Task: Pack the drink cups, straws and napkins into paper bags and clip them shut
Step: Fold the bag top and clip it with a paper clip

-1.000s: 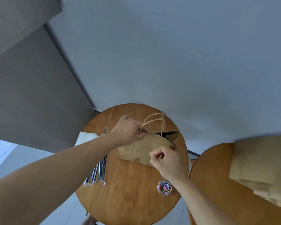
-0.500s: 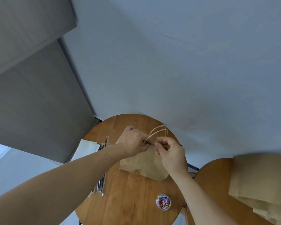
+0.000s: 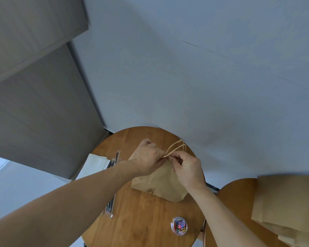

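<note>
Head view: a big pale blue-grey wall (image 3: 194,77) fills most of the pic, w/ a grey cupboard (image 3: 34,95) on the left.

Below is a round wood table (image 3: 141,220). A 2nd round table (image 3: 234,198) sits just beside it on the right, w/ a stack of flat brown bags (image 3: 284,202) on top.

The paper bag (image 3: 161,182) stands on the first table, near the far edge & a bit right of the middle. Its top is squeezed flat.

The left hand (image 3: 146,157) is at the bag's top edge. Its fingers are curled in tight & pinch the paper there. The right hand (image 3: 187,168) meets it at the same spot, thumb & first finger pinching the top edge, other fingers curled under. Can't tell if a clip is between the fingertips.

White napkins (image 3: 95,166) lie at the table's left edge. Wrapped straws (image 3: 112,202) lie in a row just beside them, partly under the left arm.

A small clear tub of bright paper clips (image 3: 179,226) sits near the front right edge, apart from the bag.

The bag's two string handles (image 3: 177,147) stick up past the hands, close together.
</note>
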{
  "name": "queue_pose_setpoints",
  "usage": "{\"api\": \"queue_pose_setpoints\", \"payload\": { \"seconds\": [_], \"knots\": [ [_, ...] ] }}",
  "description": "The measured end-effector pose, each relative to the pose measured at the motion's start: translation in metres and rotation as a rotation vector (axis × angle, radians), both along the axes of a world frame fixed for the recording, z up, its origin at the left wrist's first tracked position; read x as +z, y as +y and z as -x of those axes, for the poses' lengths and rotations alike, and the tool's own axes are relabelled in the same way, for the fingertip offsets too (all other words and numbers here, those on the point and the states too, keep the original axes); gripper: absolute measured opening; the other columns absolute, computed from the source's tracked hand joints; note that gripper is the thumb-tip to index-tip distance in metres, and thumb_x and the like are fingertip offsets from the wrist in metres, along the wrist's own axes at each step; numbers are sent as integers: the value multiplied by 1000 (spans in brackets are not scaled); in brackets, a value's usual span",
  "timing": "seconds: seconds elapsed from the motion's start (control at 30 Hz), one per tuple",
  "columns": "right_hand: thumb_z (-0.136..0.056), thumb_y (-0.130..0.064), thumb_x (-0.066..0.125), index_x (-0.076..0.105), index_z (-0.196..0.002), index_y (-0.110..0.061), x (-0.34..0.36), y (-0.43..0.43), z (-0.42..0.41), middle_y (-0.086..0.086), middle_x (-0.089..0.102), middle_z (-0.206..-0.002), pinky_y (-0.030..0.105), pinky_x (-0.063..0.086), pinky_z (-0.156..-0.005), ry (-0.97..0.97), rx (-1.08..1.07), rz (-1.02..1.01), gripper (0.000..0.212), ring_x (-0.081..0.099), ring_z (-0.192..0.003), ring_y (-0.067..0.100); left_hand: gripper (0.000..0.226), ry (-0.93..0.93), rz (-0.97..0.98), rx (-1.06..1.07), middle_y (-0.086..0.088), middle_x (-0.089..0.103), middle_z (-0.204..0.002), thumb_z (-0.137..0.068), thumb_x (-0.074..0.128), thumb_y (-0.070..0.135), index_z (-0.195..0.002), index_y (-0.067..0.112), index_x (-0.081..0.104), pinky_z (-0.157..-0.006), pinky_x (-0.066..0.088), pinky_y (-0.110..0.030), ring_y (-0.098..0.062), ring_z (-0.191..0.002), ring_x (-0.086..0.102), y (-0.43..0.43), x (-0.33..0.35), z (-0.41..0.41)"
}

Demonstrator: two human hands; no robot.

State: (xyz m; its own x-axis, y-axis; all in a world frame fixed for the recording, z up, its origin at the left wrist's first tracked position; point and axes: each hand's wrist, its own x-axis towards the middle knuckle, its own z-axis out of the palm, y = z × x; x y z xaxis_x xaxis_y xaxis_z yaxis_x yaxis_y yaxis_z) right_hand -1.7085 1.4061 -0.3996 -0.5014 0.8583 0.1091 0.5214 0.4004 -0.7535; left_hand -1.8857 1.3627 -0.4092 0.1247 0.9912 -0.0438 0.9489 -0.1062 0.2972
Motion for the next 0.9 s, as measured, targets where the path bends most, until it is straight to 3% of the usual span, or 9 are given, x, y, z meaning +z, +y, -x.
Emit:
{"api": "queue_pose_setpoints", "payload": {
  "seconds": [0.2,0.4,0.6,0.67,0.73,0.83,0.9],
  "knots": [
    [-86,-10,73,76,-90,-21,-7,3,-1,-15,71,-77,3,41,-59,-109,25,-126,12,58,-63,-3,31,14,15,-4,11,51,-70,-102,41,37,-76,25,51,-100,28,-33,-13,-74,41,1,0,-2],
    [-89,-22,70,76,-96,-23,-9,2,0,-10,74,-87,29,55,-65,-265,47,-129,9,67,-73,9,30,-14,-5,25,11,49,-68,-102,43,38,-77,24,54,-101,28,-32,-11,-73,38,-2,-5,-1],
    [-92,-31,66,74,-99,-24,-7,3,2,-9,72,-92,29,53,-68,-365,73,-38,13,65,-79,10,32,-40,-37,33,10,49,-67,-101,46,37,-76,21,59,-101,29,-33,-11,-71,41,-8,-12,-3],
    [-92,-32,66,73,-101,-23,-4,2,1,-9,72,-93,29,53,-69,-364,89,-59,14,65,-80,10,32,-39,-71,36,12,47,-65,-100,48,37,-75,21,59,-100,30,-33,-11,-68,40,-9,-11,-3],
    [-90,-29,69,74,-101,-22,1,0,-3,-10,72,-94,26,54,-69,-246,97,-126,14,66,-81,7,31,-51,-83,51,14,49,-65,-98,50,38,-77,20,65,-100,31,-33,-10,-70,43,-9,-7,-2],
    [-88,-33,70,71,-98,-18,6,1,-22,-11,70,-92,10,49,-63,-53,28,-289,19,62,-73,-4,19,-164,-60,92,15,67,-86,-90,59,43,-98,30,71,-105,31,-35,-9,-90,56,-9,4,8],
    [-85,-51,65,65,-110,-21,4,8,-43,-16,64,-100,5,43,-64,-43,-70,-244,40,53,-71,-9,40,-212,-18,142,15,67,-111,-81,67,48,-119,34,64,-106,32,-32,-9,-109,55,-13,5,24]
  ]
}}
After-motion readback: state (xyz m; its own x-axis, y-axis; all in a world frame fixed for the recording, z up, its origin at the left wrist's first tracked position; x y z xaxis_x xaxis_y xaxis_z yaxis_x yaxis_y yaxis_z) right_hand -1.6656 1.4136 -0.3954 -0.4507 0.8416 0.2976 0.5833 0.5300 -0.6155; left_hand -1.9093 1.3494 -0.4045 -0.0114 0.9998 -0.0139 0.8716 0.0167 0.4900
